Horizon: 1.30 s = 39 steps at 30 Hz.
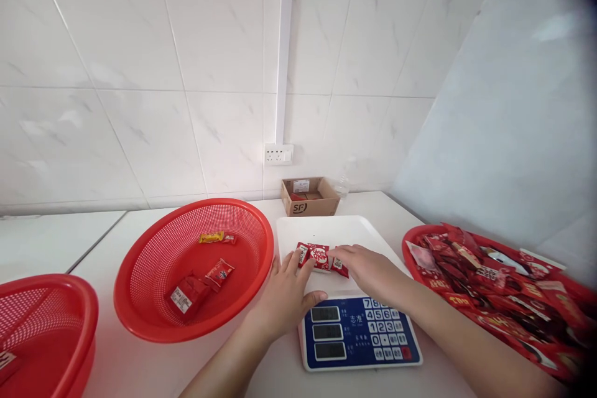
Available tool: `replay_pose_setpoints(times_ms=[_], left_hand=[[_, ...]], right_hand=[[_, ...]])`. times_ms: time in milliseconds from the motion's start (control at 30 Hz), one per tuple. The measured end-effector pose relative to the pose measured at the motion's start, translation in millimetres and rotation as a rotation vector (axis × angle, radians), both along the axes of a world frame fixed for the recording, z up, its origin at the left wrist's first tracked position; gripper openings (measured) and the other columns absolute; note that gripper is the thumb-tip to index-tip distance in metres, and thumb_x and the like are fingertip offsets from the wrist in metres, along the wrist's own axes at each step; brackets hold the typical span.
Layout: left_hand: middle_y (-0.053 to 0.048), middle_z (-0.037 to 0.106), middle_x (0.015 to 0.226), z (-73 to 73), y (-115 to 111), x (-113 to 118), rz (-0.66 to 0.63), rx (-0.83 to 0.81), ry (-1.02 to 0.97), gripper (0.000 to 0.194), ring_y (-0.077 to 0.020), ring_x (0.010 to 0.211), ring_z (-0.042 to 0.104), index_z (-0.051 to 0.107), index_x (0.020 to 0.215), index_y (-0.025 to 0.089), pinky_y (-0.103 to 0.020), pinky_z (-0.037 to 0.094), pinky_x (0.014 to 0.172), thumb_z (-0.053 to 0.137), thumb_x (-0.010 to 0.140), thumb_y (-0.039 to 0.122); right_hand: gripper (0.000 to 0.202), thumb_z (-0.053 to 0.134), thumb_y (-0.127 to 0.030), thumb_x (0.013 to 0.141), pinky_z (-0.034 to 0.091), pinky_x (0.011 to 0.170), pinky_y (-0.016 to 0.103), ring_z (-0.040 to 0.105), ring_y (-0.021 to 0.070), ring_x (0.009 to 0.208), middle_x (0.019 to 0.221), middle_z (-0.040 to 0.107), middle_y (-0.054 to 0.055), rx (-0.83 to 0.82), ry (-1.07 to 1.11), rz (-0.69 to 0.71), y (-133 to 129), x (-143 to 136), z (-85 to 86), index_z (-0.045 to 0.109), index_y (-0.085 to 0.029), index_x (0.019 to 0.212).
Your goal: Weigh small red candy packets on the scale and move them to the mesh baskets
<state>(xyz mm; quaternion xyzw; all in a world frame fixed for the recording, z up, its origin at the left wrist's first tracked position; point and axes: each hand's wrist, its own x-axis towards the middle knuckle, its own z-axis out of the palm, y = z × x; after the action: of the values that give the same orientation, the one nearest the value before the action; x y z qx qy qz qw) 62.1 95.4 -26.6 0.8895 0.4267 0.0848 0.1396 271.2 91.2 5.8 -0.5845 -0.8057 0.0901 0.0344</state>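
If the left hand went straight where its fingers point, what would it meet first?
Most likely the red packets on the scale: the left hand is right at them, possibly touching, though depth is unclear.

Left hand [285, 293] and right hand [370, 268] touch packets [319, 257] on a scale [326, 229].

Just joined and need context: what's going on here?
A person has both hands on or close to a few small red packets lying on the white platform of a scale. The left hand reaches in from the left, the right hand from the right. A red basket left of the scale holds a few packets; a red tub on the right is heaped with them. No reading can be made out on the scale.
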Motion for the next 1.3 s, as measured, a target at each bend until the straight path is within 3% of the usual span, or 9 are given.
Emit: replay_pose_setpoints(times_ms=[133, 300, 533, 667, 867, 1100, 1300], left_hand=[[-0.017, 0.022, 0.154, 3.6, -3.2, -0.7, -0.009, 0.0, 0.009, 0.063, -0.0338, 0.139, 0.025, 0.029, 0.146, 0.022, -0.056, 0.024, 0.109, 0.042, 0.092, 0.054], [-0.011, 0.03, 0.152, 10.0, -6.5, -1.9, -0.04, 0.018, -0.014, 0.056, -0.032, 0.134, 0.035, 0.035, 0.143, 0.03, -0.056, 0.027, 0.107, 0.039, 0.092, 0.055], [-0.009, 0.029, 0.153, 8.2, -6.4, -1.9, -0.078, -0.008, -0.024, 0.056, -0.0337, 0.141, 0.021, 0.035, 0.142, 0.03, -0.063, 0.016, 0.11, 0.042, 0.091, 0.055], [-0.006, 0.032, 0.151, 6.5, -6.3, -2.8, -0.127, -0.016, -0.052, 0.054, -0.0324, 0.142, 0.018, 0.035, 0.14, 0.032, -0.065, 0.015, 0.109, 0.046, 0.091, 0.051], [-0.007, 0.04, 0.145, 8.2, -7.8, -4.0, -0.152, 0.006, -0.085, 0.046, -0.0323, 0.138, 0.027, 0.044, 0.132, 0.029, -0.065, 0.015, 0.109, 0.048, 0.091, 0.05], [-0.006, 0.042, 0.144, 8.8, -7.9, -5.1, -0.166, 0.024, -0.091, 0.045, -0.0319, 0.137, 0.029, 0.045, 0.132, 0.031, -0.064, 0.017, 0.11, 0.051, 0.09, 0.047], [-0.006, 0.041, 0.146, 9.3, -11.1, -3.9, -0.122, 0.027, -0.037, 0.052, -0.0328, 0.132, 0.035, 0.041, 0.138, 0.033, -0.062, 0.019, 0.109, 0.049, 0.09, 0.052]], right_hand=[[0.051, 0.037, -0.014, 0.085, 0.038, 0.102, 0.043, 0.045, 0.0248, 0.127, 0.139, 0.051, 0.004, -0.036, 0.057, 0.055, 2.4, -6.4, -4.0, 0.054, -0.027, 0.132], [0.046, 0.037, -0.014, 0.085, 0.038, 0.102, 0.041, 0.052, 0.022, 0.121, 0.128, 0.061, 0.003, -0.052, 0.131, 0.173, -4.3, -7.7, 5.0, 0.064, -0.029, 0.12], [0.051, 0.036, -0.008, 0.081, 0.042, 0.096, 0.042, 0.054, 0.0247, 0.116, 0.128, 0.061, 0.007, -0.026, 0.032, -0.013, -0.3, 7.3, 2.6, 0.062, -0.023, 0.122], [0.044, 0.035, -0.013, 0.084, 0.043, 0.092, 0.04, 0.056, 0.0248, 0.11, 0.125, 0.063, 0.005, -0.074, 0.073, 0.076, -0.5, 6.1, 1.2, 0.066, -0.024, 0.114], [0.039, 0.036, -0.012, 0.083, 0.042, 0.091, 0.039, 0.059, 0.0234, 0.099, 0.106, 0.07, 0.005, -0.106, 0.114, 0.15, -4.7, 6.2, 4.5, 0.071, -0.024, 0.096], [0.034, 0.035, -0.019, 0.085, 0.045, 0.088, 0.034, 0.062, 0.0196, 0.097, 0.105, 0.068, 0.005, 0.048, 0.299, -0.041, 6.0, 2.6, 10.5, 0.066, -0.022, 0.097], [0.026, 0.042, -0.027, 0.086, 0.045, 0.092, 0.034, 0.062, 0.0195, 0.101, 0.108, 0.069, 0.006, 0.094, 0.594, -0.253, 36.3, -17.1, 9.9, 0.065, -0.021, 0.098]])
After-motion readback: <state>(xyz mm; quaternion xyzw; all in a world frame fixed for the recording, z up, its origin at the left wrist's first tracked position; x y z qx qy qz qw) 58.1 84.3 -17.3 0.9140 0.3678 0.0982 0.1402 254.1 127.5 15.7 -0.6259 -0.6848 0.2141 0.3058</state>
